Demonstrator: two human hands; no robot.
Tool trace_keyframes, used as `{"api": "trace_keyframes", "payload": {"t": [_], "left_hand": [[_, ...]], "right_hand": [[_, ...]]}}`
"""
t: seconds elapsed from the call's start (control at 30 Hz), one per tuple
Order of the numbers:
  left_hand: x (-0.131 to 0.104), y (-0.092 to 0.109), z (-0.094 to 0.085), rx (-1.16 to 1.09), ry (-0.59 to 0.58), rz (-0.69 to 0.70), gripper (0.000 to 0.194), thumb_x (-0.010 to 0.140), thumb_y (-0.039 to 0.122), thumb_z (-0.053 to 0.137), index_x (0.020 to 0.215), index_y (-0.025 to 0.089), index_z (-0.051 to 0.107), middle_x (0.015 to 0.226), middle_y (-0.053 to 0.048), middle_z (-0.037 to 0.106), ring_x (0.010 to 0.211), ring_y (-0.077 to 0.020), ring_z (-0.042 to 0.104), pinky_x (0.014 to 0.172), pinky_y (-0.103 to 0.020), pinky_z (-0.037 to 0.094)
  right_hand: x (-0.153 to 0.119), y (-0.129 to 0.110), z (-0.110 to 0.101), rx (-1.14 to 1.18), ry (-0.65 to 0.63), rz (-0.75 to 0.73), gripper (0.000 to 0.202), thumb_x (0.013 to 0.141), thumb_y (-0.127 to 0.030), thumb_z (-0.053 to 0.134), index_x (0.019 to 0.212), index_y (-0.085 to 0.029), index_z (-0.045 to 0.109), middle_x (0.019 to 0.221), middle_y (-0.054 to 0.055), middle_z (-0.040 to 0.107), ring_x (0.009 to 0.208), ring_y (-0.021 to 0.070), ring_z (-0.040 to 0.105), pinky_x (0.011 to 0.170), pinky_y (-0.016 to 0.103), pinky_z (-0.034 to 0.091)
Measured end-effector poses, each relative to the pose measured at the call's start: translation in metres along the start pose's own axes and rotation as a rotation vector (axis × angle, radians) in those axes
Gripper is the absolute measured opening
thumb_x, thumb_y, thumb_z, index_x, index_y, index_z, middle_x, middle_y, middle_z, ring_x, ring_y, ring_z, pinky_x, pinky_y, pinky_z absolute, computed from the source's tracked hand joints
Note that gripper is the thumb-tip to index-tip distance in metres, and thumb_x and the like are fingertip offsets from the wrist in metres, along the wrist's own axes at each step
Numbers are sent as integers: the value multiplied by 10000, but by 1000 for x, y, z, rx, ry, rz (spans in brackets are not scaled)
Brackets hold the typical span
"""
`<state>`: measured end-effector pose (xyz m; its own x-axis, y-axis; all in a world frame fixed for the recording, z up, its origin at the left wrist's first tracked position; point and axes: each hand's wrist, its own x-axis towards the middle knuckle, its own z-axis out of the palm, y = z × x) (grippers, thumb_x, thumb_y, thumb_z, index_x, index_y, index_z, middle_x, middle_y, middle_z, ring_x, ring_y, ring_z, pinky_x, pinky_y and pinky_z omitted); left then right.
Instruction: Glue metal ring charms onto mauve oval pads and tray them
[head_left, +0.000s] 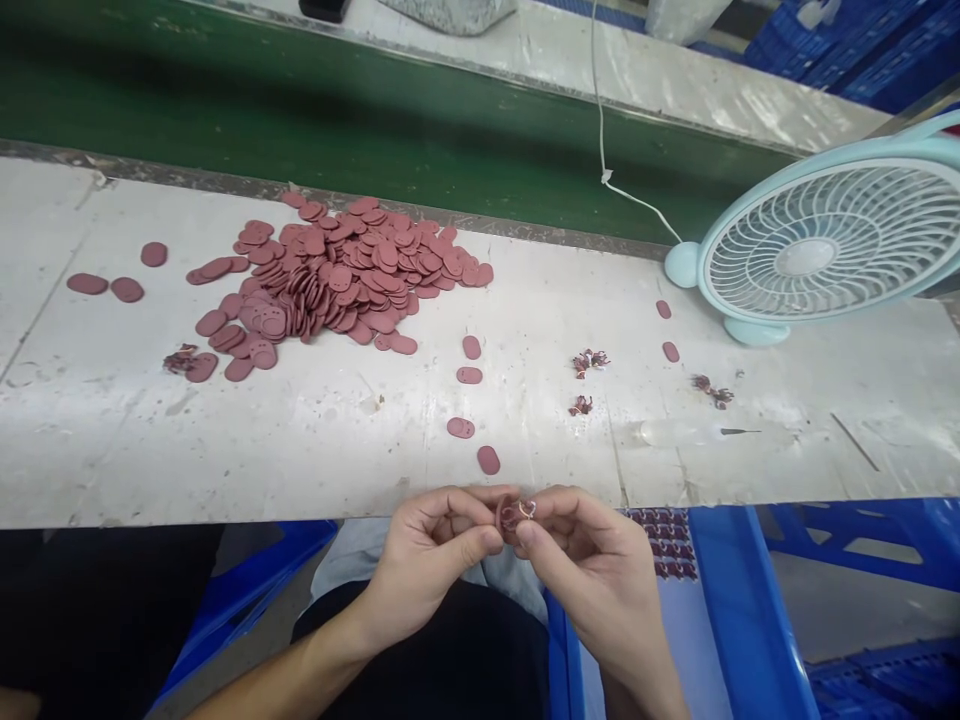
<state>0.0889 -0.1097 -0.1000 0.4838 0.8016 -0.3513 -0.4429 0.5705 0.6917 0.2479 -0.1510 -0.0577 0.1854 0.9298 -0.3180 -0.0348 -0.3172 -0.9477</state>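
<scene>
My left hand (431,565) and my right hand (592,570) meet just below the front edge of the white worktable (112,440), over my lap. Together their fingertips pinch one small reddish-brown oval pad (514,515), which has a thin metal piece on it. A large heap of the same oval pads (330,275) lies on the table to the far left. Several loose pads (469,400) are scattered between the heap and my hands.
A light-blue desk fan (825,245) stands at the right with its white cable (600,110) running up. Small dark red scraps (589,362) lie mid-table. A green conveyor belt (300,100) runs behind. A blue crate (720,610) sits below right, with small pieces inside.
</scene>
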Motion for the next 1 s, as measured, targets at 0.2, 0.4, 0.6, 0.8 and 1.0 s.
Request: {"api": "trace_keyframes", "payload": {"t": [0.2,0.4,0.6,0.8,1.0], "left_hand": [[0,-2,1,50,16,-2,58,825,179,779,776,211,777,1106,-43,795,1098,-202,717,932,-266,574],[-2,-5,2,59,42,-1,55,823,201,784,770,207,769,1080,-50,795,1017,-193,736,872,-263,582],[2,-8,4,57,41,9,41,827,200,779,791,216,768,1144,-59,780,1049,-212,731,896,-294,581],[3,-1,5,213,-60,81,100,842,201,754,922,260,769,1271,-54,726,1179,-254,680,939,-342,586],[37,41,-29,1272,-48,533,282,875,219,699,1150,272,734,1279,-68,699,1225,-281,598,1108,-425,417]], "right_hand": [[-2,4,-1,16,9,-39,27,895,-245,731,909,-240,708,907,33,774,789,161,745,723,265,624],[-2,7,-1,28,21,-51,22,903,-238,725,913,-241,706,901,31,769,802,169,750,731,274,629],[-3,8,-1,46,44,-73,37,909,-231,718,932,-259,711,917,13,762,848,153,742,753,251,625],[-7,15,-11,137,105,-76,40,906,-243,721,941,-259,714,867,9,756,770,150,738,686,233,627],[-42,57,-73,190,475,-114,97,853,-258,770,937,-234,726,850,38,730,639,164,711,519,249,608]]}}
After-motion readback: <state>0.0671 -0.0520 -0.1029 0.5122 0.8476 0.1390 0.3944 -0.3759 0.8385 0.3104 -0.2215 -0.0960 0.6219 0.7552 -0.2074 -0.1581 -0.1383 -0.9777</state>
